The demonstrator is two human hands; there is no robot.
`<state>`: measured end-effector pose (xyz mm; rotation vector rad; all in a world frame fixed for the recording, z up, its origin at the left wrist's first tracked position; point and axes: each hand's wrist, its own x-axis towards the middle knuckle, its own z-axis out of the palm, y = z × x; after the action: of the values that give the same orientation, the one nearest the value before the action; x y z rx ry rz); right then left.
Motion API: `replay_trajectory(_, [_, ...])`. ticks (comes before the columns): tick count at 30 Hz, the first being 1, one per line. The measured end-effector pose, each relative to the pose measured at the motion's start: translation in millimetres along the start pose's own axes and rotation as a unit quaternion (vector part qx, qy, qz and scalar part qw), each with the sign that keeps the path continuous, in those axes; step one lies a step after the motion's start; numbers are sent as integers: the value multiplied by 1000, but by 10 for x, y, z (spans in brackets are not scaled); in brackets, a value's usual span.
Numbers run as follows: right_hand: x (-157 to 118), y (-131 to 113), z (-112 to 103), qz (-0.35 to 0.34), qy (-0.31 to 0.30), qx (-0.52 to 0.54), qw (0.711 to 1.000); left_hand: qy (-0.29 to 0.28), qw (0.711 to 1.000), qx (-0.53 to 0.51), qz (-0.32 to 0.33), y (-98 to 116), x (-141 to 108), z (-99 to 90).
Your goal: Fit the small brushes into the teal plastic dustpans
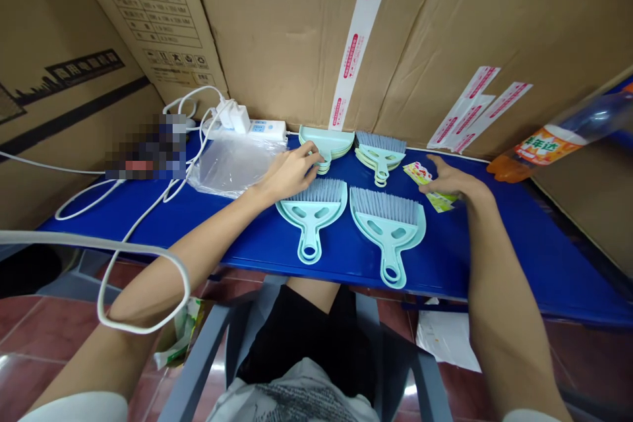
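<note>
My left hand (293, 170) reaches over the handle end of a stack of light-green dustpans (326, 140), its fingers bent and apart. Whether the fingertips touch the stack, I cannot tell. Over at the right, my right hand (452, 178) is at some colourful printed cards (419, 173), thumb and forefinger spread around them. Part of the cards is hidden under that hand. Two dustpan-and-brush sets lie in front: a left set (310, 214) and a right set (390, 227), each a grey-bristled brush resting in its pan. Behind them is a stack of hand brushes (380, 151).
Clear plastic bags (235, 165) lie left of the dustpans, near a white power strip (267, 130). A white cable (143, 217) loops across the left side. An orange drink bottle (548, 145) is at the right. Cardboard (297, 46) walls the blue table (514, 244).
</note>
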<state>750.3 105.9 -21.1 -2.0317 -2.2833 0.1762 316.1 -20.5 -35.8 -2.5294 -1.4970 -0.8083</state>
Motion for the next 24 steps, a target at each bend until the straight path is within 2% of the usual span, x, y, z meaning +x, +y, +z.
replay_trajectory(3, [-34,-42,-27,34,-67,19,997,-7,1000,5,-1,2,1,4])
replay_trajectory(5, [-75,-97,-37,42,-79,22,996,-7,1000,6,-1,0,2,10])
replay_trajectory(11, [-212,-276,-3,21,-9,-9,1000,-1,1000,-10,-2,1,-1,25])
replay_trajectory(17, [-405,-422,-132,14,89,-78,993,4,1000,-14,0,10,-1,23])
replay_trajectory(22, [-399,-489,-68,-43,33,-109,993,-5,1000,-7,-6,25,-4,16])
replay_trajectory(24, [-362,-515,-9,-61,40,-106,992,-4,1000,-1,-3,31,-4,14])
